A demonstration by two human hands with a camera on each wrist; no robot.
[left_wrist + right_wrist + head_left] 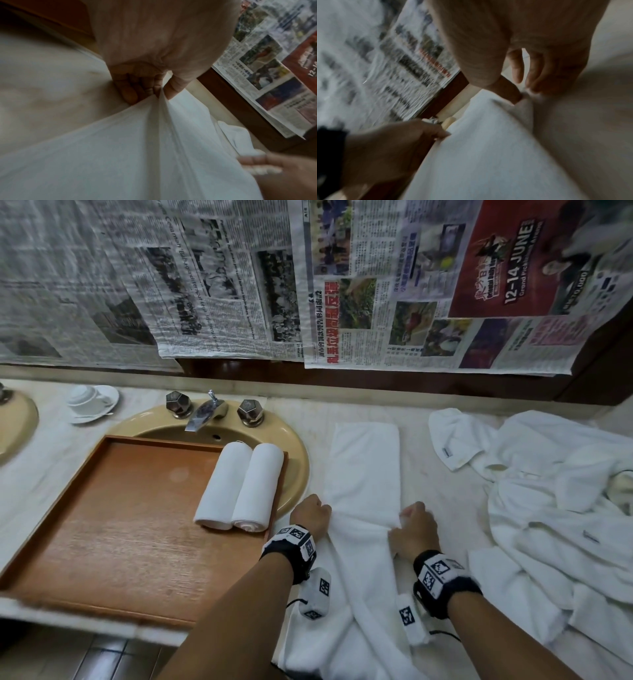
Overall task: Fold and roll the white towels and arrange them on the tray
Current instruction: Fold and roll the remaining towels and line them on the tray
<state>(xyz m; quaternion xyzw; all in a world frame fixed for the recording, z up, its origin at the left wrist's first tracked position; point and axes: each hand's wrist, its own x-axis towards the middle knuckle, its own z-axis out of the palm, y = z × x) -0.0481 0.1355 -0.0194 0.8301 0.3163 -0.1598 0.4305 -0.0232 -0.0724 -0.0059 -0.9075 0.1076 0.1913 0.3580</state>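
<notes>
We've got both hands on one long white towel [364, 474] that lies flat on the marble counter [442, 494], running away from us toward the wall. Left hand [310, 513] pinches the towel's left edge btwn thumb and fingers; the left wrist view shows the cloth bunched into a ridge right at that pinch [161, 94]. Right hand [416, 530] is curled on the opposite edge, level w/ the left, thumb and fingers closing on a fold of cloth [523, 94]. Btwn the two grips the towel is creased across; beyond them it lies smooth and narrow, and on our side it widens and hangs over the counter edge.

Just left of the left hand's grip sits the wooden tray [113, 508], resting partly over the tan sink [294, 453]. Two rolled towels [239, 486] lie side by side, touching, at the tray's right end, near the left hand.

Right of the right hand's grip, a heap of loose white towels [548, 491] is spread on the counter. Far left of the grips, past the faucet [207, 409], a cup and saucer [92, 402]. Newspaper sheets [376, 285] hang on the wall beyond the towel's far end.
</notes>
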